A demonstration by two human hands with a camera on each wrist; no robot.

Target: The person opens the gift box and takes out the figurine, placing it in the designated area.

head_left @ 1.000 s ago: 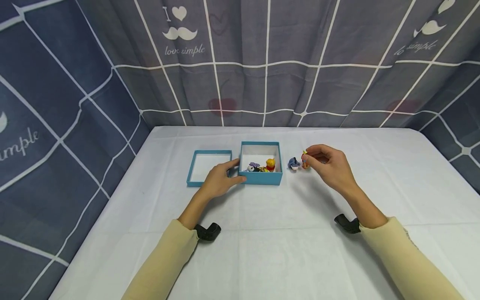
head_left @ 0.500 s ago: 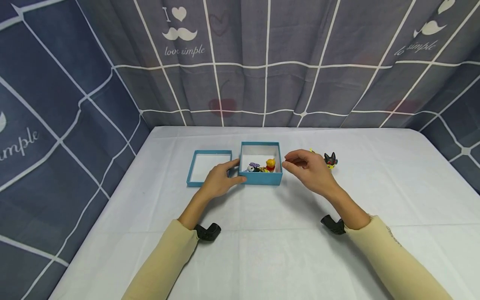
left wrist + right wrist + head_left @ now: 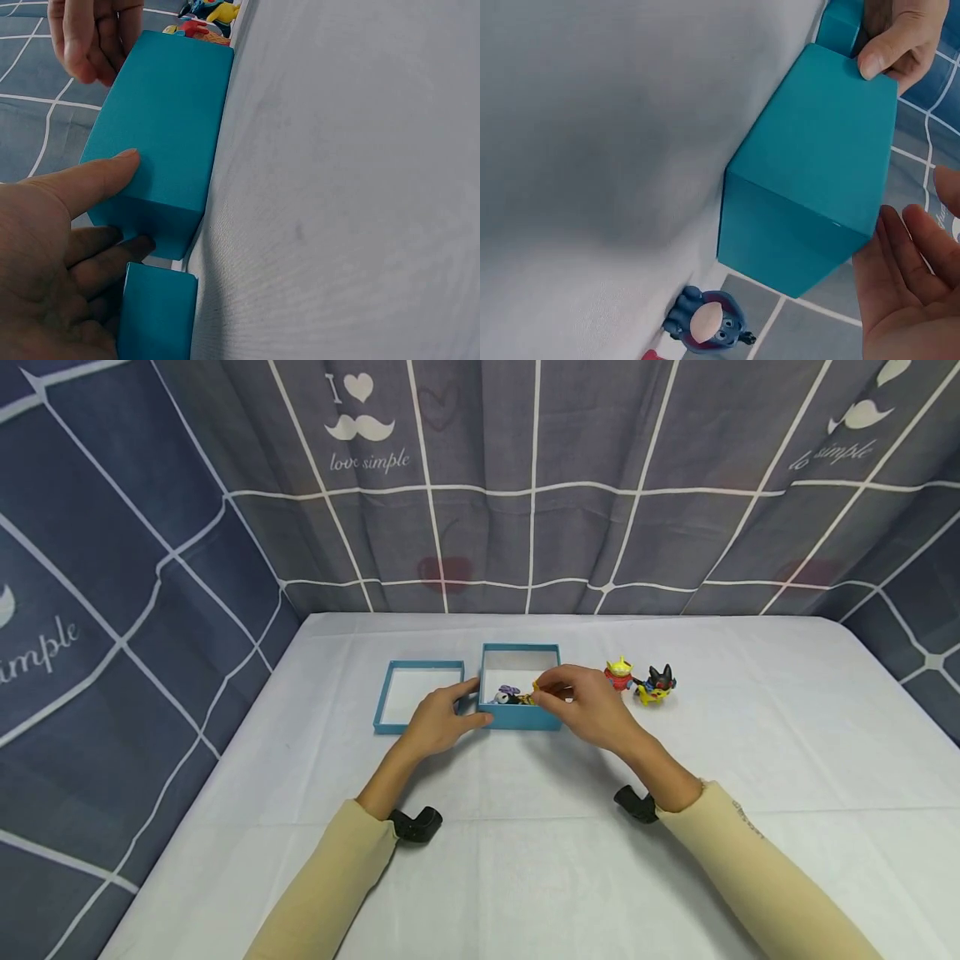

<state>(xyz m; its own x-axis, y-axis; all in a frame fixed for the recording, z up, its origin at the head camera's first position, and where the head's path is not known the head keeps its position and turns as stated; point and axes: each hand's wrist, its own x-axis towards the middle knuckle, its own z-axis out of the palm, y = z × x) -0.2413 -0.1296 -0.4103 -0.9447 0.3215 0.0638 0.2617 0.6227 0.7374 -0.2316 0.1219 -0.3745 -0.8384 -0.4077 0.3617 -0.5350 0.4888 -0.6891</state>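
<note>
The teal open-topped box [image 3: 519, 718] stands on the white tabletop. My left hand [image 3: 437, 720] holds its left side, thumb on the front wall and fingers round the corner, as the left wrist view shows. My right hand [image 3: 588, 702] is over the box's right edge. Its fingertips are at a small yellow figurine [image 3: 535, 687], which they mostly hide. In the right wrist view the thumb stands apart from the fingers. Several small figurines [image 3: 507, 695], black, white and purple, lie inside the box. A blue donkey figurine [image 3: 705, 322] stands just right of the box, hidden behind my right hand in the head view.
The teal lid [image 3: 382, 697] lies left of the box with its hollow side up. To the right of my right hand stand a red figurine with a yellow top [image 3: 619, 673] and a yellow one with black ears [image 3: 656, 686]. A grid-patterned curtain [image 3: 480, 527] hangs behind the table.
My right hand has moved left from the figurines on the table to the box, uncovering the red and black-eared figurines and covering the donkey. The left hand has stayed on the box.
</note>
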